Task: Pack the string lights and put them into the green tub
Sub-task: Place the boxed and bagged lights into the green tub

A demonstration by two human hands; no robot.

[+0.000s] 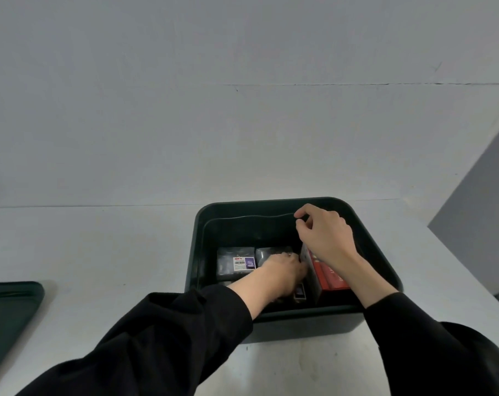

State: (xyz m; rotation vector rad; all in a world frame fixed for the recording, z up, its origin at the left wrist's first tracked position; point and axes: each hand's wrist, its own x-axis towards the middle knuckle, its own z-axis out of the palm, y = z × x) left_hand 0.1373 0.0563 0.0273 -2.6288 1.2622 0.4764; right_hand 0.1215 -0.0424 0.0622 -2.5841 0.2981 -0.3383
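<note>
Tub position: the green tub (308, 327) stands open on the white table (99, 252), lower centre-right of the frame. Its green lid (11, 315) lies apart at the lower left edge.

Contents: two dark packets (235, 262) lie flat side by side on the tub floor, the left one bearing a white label. The packet contents cannot be identified. A red box (328, 277) stands tilted against the right side, and a small dark box (299, 292) sits near the front wall.

Left hand (282, 274): reaches down into the tub, back of hand upward, just beside the red box. The fingers are hidden below the knuckles; whether they grip anything cannot be told.

Right hand (325, 232): held above the red box, fingers curled, thumb and forefinger pinching the end of a pale line (251, 217). This line runs along the far wall and bends down the left wall. Wire or liner edge cannot be told.

Both arms wear black sleeves (171, 332).
</note>
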